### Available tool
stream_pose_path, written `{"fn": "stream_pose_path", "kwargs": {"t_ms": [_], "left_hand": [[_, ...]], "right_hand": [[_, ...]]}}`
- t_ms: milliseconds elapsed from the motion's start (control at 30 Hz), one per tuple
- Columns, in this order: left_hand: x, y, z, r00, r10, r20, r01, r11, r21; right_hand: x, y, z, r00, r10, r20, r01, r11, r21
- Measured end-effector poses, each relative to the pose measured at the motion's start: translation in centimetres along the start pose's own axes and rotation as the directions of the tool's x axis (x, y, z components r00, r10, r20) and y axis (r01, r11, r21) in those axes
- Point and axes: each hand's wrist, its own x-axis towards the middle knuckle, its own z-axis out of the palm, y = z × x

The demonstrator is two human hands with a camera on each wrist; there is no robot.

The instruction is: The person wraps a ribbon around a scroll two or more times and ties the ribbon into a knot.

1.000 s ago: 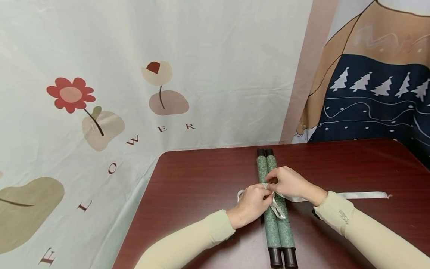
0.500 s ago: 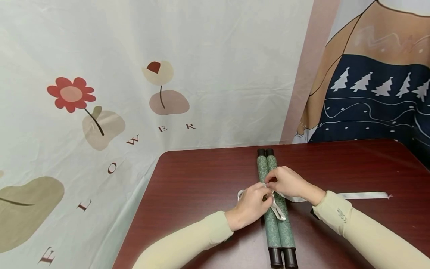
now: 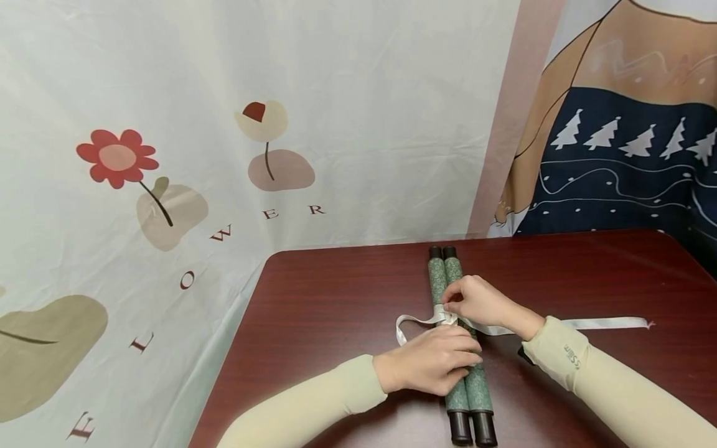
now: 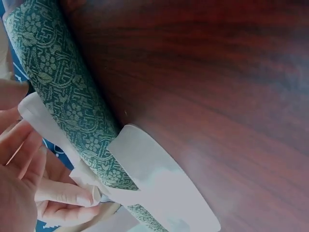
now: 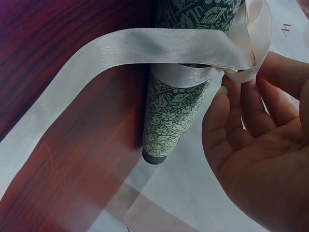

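Side by side on the table lie two green patterned scroll rolls [image 3: 475,386] with dark end knobs. A white satin ribbon [image 5: 120,48] circles them and gathers in a knot near the middle. My right hand [image 3: 478,305] pinches the ribbon at this knot; its thumb and fingertips meet the folded strands [image 5: 244,63] in the right wrist view. Over the nearer half of the rolls, my left hand [image 3: 434,361] holds a ribbon loop [image 4: 41,116] drawn out from the knot, with the loop's end between thumb and fingers in the left wrist view.
A slack ribbon loop [image 3: 401,330] rests on the dark red table [image 3: 325,298] left of the rolls. The ribbon's tail [image 3: 607,323] stretches right, ending frayed. Behind the table hangs a pale printed curtain [image 3: 364,124].
My left hand has drawn back from the knot toward the near end of the rolls, uncovering the knot and the slack loop. My right hand keeps its place at the knot.
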Motion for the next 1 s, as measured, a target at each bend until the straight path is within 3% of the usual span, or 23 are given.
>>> {"fn": "stream_pose_path", "kwargs": {"t_ms": [167,300,600,833,1000], "left_hand": [[0.0,0.1,0.2,1.0,-0.001,0.025,0.0,0.999,0.047],[-0.3,0.1,0.3,1.0,-0.003,0.002,0.003,1.0,0.013],[-1.6,0.0,-0.3,0.989,0.012,-0.145,-0.018,0.999,-0.042],[-3.0,-0.5,-0.9,0.971,-0.051,-0.232,0.006,0.982,-0.188],[-3.9,-1.0,-0.9,0.951,-0.103,-0.292,0.021,0.962,-0.273]], "right_hand": [[-0.3,0.0,-0.1,1.0,0.015,-0.014,-0.015,1.0,0.025],[-0.6,0.4,-0.3,0.998,0.054,-0.037,-0.052,0.996,0.068],[-1.1,1.4,-1.2,0.975,0.14,-0.175,-0.121,0.986,0.11],[-1.7,2.1,-1.9,0.948,0.236,-0.214,-0.157,0.931,0.328],[-2.1,2.5,-2.6,0.931,0.27,-0.247,-0.154,0.901,0.406]]}}
